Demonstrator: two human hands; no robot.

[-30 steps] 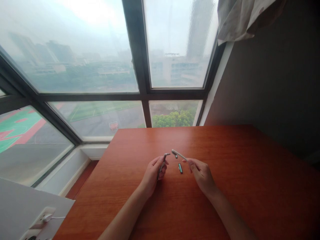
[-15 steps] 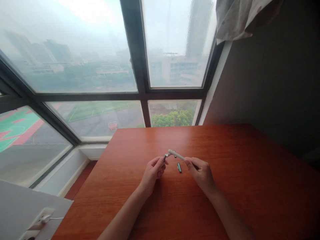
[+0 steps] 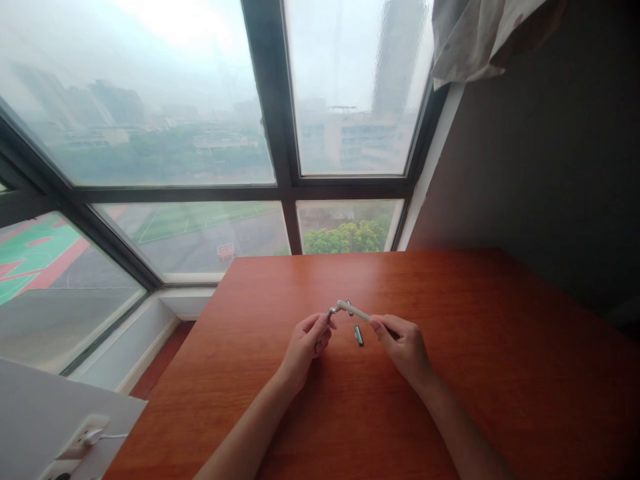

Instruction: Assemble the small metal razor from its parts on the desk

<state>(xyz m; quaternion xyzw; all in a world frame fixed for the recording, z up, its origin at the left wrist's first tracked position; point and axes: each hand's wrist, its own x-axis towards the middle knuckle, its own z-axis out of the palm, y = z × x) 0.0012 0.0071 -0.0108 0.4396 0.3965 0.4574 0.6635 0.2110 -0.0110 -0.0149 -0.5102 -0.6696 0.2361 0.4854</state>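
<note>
My left hand (image 3: pixel 306 347) is closed around a metal razor handle (image 3: pixel 332 311), whose shiny head end sticks out above the thumb. In my right hand (image 3: pixel 404 345), the fingers pinch a slim pale toothbrush (image 3: pixel 356 311). Its far end points left and meets or overlaps the razor handle's tip; contact is too small to make out. A razor blade cartridge (image 3: pixel 359 335), dark with a greenish strip, lies on the table between the hands. Another small dark cartridge (image 3: pixel 350 307) lies farther back, partly hidden behind the toothbrush.
Both hands are over a reddish-brown wooden table (image 3: pixel 240 333). Windows with dark frames (image 3: pixel 285 190) rise behind it, and a dark wall (image 3: pixel 540 167) stands at the right. A curtain (image 3: pixel 475 40) hangs upper right. A plug sits in a wall socket (image 3: pixel 90 437) at lower left.
Both hands keep nearly the same place and grip. The toothbrush tip has shifted very slightly at the razor handle's end; the cartridges lie as before.
</note>
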